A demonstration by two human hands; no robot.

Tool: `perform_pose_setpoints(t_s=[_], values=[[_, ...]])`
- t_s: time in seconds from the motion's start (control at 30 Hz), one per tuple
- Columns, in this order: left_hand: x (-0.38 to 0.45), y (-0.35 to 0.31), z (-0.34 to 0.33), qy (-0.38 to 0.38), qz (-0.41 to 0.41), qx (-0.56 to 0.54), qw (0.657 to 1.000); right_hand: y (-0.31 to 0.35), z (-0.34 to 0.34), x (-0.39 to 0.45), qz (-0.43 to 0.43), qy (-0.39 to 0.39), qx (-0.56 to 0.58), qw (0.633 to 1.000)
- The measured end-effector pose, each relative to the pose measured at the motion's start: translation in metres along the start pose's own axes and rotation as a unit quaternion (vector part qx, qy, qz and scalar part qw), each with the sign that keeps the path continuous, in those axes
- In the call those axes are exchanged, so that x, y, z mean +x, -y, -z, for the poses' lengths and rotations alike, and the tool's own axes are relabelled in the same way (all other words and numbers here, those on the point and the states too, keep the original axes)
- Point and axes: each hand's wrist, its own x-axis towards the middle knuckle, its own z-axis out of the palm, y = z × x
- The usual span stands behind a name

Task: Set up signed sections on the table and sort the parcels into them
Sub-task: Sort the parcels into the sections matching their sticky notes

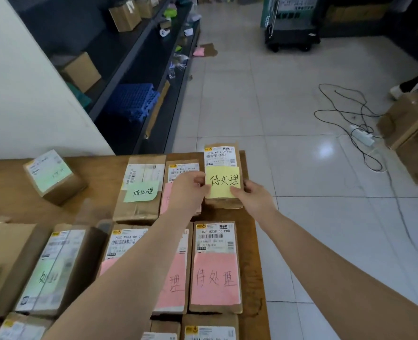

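Pinching its side edges, a yellow note (222, 182) is held by the left hand (188, 192) and right hand (253, 196) against a parcel (221, 155) on the desk (11, 192).

Parcels lie in rows on the table (97, 165). Far-right parcel (224, 155) sits at the table's far right corner with a note (222, 182) on it. Left hand (188, 192) at the note's left edge, right hand (254, 197) at its right. Shelf (139, 69) stands behind the table, left; cable (350, 114) on the floor, right.
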Motion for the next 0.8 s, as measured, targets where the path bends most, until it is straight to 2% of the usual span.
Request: perform_pose_setpoints(t_s=[0.1,0.2,0.33,0.43,0.57,0.8], values=[[0.004,0.006,-0.001,0.006,-0.007,0.078,0.997,-0.007,-0.005,0.005,0.014,0.018,-0.064,0.998],[0.002,0.007,0.002,0.019,-0.001,0.099,0.995,-0.006,-0.006,0.004,0.033,0.025,-0.115,0.993],[-0.018,-0.003,0.025,-0.011,-0.009,0.108,0.994,0.016,-0.002,-0.009,0.104,-0.014,-0.193,0.975],[-0.043,-0.006,0.059,-0.056,-0.016,0.205,0.977,0.046,-0.001,-0.031,0.181,-0.007,-0.279,0.943],[-0.083,0.005,0.118,-0.077,-0.005,0.332,0.94,0.09,-0.019,-0.069,0.29,0.031,-0.363,0.885],[-0.171,0.027,0.216,-0.12,0.06,0.397,0.908,0.154,-0.067,-0.151,0.456,0.035,-0.404,0.792]])
